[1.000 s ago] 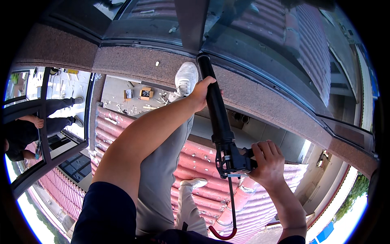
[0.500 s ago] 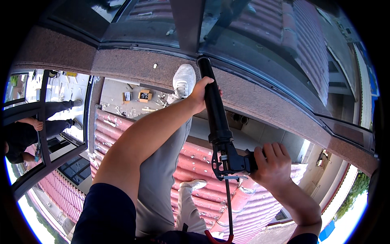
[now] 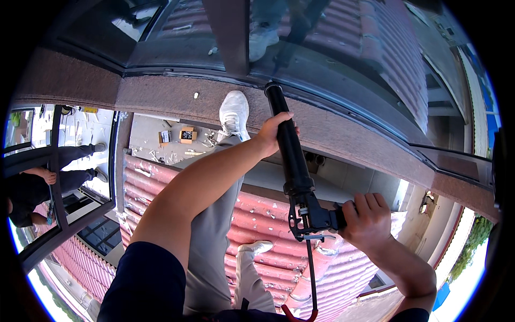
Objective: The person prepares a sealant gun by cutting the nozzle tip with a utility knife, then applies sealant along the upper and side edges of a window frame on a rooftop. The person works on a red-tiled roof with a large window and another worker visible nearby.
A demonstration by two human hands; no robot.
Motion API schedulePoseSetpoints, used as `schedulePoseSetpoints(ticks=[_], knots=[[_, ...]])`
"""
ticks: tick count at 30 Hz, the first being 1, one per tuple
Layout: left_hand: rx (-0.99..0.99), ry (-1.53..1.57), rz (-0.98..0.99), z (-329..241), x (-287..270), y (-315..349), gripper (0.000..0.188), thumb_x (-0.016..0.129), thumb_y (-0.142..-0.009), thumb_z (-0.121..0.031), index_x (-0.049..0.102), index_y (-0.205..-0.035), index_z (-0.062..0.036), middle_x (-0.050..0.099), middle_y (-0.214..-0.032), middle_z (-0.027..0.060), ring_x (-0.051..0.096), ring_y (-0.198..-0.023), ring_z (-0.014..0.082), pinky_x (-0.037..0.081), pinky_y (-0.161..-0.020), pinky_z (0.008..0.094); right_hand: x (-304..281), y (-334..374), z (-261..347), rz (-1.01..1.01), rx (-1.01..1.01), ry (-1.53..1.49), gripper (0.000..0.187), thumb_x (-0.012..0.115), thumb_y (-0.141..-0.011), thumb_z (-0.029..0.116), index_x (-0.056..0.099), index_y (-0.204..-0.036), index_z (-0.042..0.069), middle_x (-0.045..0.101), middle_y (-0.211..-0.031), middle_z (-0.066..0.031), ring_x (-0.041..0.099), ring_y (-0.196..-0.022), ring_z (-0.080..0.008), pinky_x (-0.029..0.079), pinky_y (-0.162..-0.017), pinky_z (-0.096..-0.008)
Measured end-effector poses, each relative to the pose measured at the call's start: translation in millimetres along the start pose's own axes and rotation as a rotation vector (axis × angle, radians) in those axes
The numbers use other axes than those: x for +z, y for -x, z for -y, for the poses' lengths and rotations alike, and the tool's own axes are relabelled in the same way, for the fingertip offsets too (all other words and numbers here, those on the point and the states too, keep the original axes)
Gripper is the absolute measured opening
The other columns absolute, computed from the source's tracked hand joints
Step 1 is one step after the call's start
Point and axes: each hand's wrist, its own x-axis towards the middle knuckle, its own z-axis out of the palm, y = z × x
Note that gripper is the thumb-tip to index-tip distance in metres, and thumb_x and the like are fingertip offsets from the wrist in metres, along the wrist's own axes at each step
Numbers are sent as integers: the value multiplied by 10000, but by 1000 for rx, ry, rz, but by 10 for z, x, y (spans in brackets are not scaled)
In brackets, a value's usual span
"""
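A black caulking gun (image 3: pixel 292 155) with a long round barrel slants across the middle of the view. Its front end lies close to the lower frame of the window (image 3: pixel 343 91); whether the nozzle touches the joint I cannot tell. My left hand (image 3: pixel 274 134) is wrapped around the barrel near its front. Around the handle at the rear, the fingers of my right hand (image 3: pixel 367 221) are closed. From the gun's back a thin plunger rod (image 3: pixel 311 273) runs toward me and ends in a red hook.
My left foot in a white shoe (image 3: pixel 234 112) stands on a brown stone ledge (image 3: pixel 161 94); the other shoe (image 3: pixel 256 247) is on red roof tiles (image 3: pixel 263 214). At left, a person (image 3: pixel 32 188) shows beyond a window frame. Open boxes (image 3: pixel 188 134) lie below among debris.
The caulking gun and both hands have shifted slightly right and down in the view. The ledge and window have slid a little left. Both hands keep their grip.
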Motion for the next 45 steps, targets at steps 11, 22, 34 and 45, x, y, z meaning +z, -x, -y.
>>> schedulePoseSetpoints(ticks=[11,22,34,45], knots=[[-54,49,97,407,189,-239,366,728,-890,-276,510,-1052,-31,604,-922,143,665,-896,273,565,-862,440,-51,375,-196,54,18,78,282,750,-633,208,498,-685,95,420,-661,-63,478,-583,-231,363,-555,-373],[-69,38,121,691,332,-357,322,710,-894,-264,531,-1026,-32,603,-910,124,664,-880,265,565,-848,437,-87,444,-204,60,75,-47,354,759,-705,218,637,-951,-4,525,-783,-112,603,-764,-288,487,-1009,-497],[-103,61,144,897,529,-438,319,704,-892,-273,532,-1014,-34,604,-913,125,655,-887,255,556,-869,421,-88,694,-372,124,84,61,267,715,-691,153,630,-895,2,527,-762,-118,591,-711,-288,502,-1003,-494],[-154,104,160,1414,988,-686,327,682,-907,-278,512,-1029,-27,598,-915,146,660,-866,261,571,-828,434,-268,1063,-666,177,120,162,232,702,-591,147,575,-749,35,495,-705,-118,578,-671,-302,521,-887,-456]])
